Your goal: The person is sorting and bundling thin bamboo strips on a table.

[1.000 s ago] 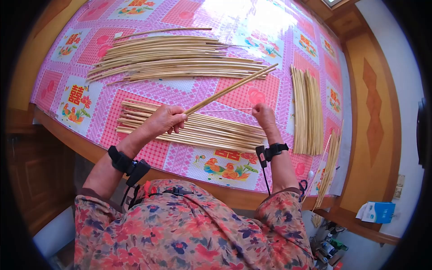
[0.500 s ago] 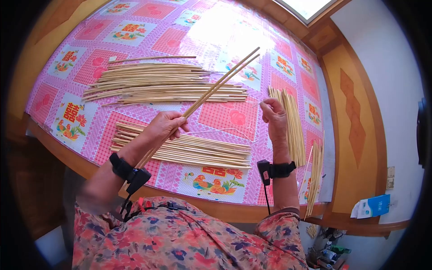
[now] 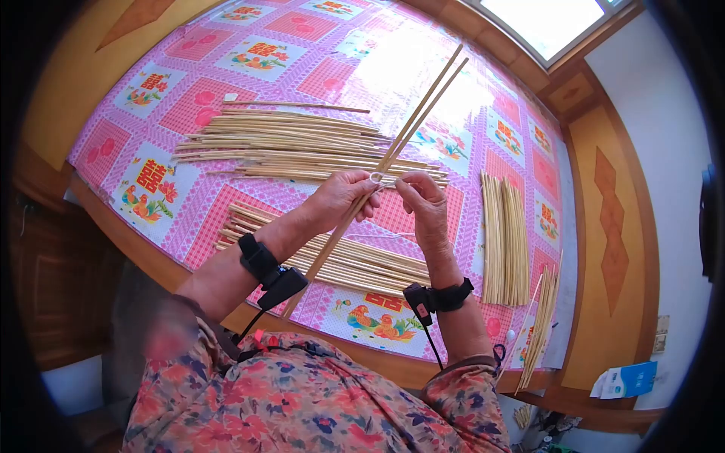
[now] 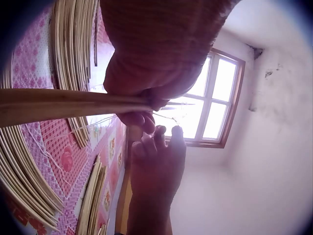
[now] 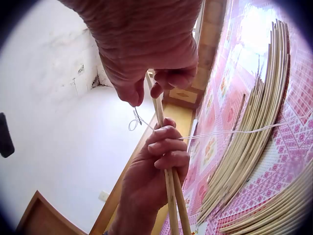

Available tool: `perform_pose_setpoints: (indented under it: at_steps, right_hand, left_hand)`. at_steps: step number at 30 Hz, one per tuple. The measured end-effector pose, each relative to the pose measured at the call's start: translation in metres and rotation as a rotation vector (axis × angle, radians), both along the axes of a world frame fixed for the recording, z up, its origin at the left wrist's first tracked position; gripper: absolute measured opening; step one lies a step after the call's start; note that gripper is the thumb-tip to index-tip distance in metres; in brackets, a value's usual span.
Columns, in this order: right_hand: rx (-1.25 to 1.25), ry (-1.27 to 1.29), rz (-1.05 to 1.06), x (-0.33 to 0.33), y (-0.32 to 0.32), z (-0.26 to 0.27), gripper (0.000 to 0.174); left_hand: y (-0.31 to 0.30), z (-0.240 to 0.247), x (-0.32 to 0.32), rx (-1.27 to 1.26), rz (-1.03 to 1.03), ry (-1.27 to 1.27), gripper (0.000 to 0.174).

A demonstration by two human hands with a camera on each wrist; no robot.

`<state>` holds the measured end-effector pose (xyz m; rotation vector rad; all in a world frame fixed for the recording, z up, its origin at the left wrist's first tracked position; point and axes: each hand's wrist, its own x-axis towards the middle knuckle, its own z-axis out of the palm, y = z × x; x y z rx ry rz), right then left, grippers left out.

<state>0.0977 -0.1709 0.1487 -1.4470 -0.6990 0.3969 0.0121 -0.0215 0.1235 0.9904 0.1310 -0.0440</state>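
Note:
My left hand (image 3: 343, 198) grips two long bamboo strips (image 3: 423, 102) near their middle and holds them slanted above the table, far ends up toward the window. My right hand (image 3: 419, 198) is right beside it and pinches a thin white thread (image 3: 381, 235), whose small loop (image 3: 375, 177) sits at the strips. In the right wrist view the right hand (image 5: 146, 54) pinches the loop (image 5: 134, 122) against the strips (image 5: 171, 196), with the left hand (image 5: 156, 161) curled round them. In the left wrist view the left hand (image 4: 146, 63) holds the strips (image 4: 63, 104) above the right hand (image 4: 156, 166).
A pink patterned tablecloth (image 3: 151, 174) covers the table. Bamboo strips lie in piles: a far pile (image 3: 287, 143), a near pile (image 3: 355, 260) under my hands, a right pile (image 3: 504, 234), and a small bundle (image 3: 542, 317) at the right edge. A blue-white box (image 3: 623, 380) sits on the ledge.
The left hand lifted the two strips off the table and tilted them up. The right hand came left with the thread until both hands met at the strips.

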Motion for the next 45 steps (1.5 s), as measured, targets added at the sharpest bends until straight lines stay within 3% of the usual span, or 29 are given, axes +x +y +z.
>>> perform_pose_setpoints:
  at_steps: [5,9,11,16,21,25,27,29,31,35,37,39,41,45]
  right_hand:
    - [0.143,0.277,-0.110,0.000,-0.007,-0.006,0.006]
    - [0.200,0.315,-0.149,0.005,-0.015,-0.007,0.005]
    - [0.390,0.388,-0.160,0.011,-0.021,-0.007,0.004]
    - [0.578,0.594,-0.201,0.027,-0.040,0.001,0.006]
    - [0.645,0.644,-0.007,0.020,-0.040,0.014,0.008]
    - [0.590,0.580,0.039,0.004,-0.032,0.032,0.007]
    - [0.449,0.466,0.086,0.000,-0.033,0.028,0.007]
    - [0.496,0.512,0.107,-0.004,-0.033,0.027,0.006]
    - [0.206,0.263,-0.138,-0.004,-0.044,0.041,0.006]
    - [0.266,0.227,-0.189,0.010,-0.066,0.034,0.005]
    - [0.103,0.115,-0.209,0.008,-0.065,0.035,0.005]
    - [0.006,0.177,0.009,-0.025,-0.039,-0.004,0.002]
    - [-0.132,0.220,0.037,-0.051,-0.025,-0.027,0.005]
    - [-0.126,0.351,0.013,-0.079,-0.010,-0.049,0.010]
  left_hand:
    - [0.004,-0.006,-0.004,0.036,-0.022,0.041,0.020]
    - [0.007,-0.016,-0.004,0.082,-0.018,0.070,0.020]
    - [0.008,-0.022,-0.004,0.102,-0.014,0.065,0.019]
    - [0.004,-0.029,-0.001,0.213,-0.014,0.102,0.018]
    - [-0.004,-0.031,0.000,0.186,-0.071,0.063,0.017]
    - [-0.006,-0.025,-0.002,0.202,-0.071,0.063,0.020]
    - [0.002,-0.023,-0.013,0.249,-0.052,0.106,0.020]
    - [0.010,-0.024,-0.019,0.283,-0.081,0.097,0.022]
    - [0.018,-0.029,-0.022,0.309,-0.063,0.100,0.022]
    - [0.034,-0.026,-0.044,0.278,-0.075,0.211,0.020]
    - [0.033,-0.028,-0.046,0.183,-0.131,0.237,0.019]
    - [0.030,-0.028,-0.050,0.177,-0.152,0.272,0.019]
    - [0.025,-0.024,-0.058,0.155,-0.159,0.307,0.019]
    - [0.021,-0.014,-0.068,0.103,-0.175,0.333,0.019]
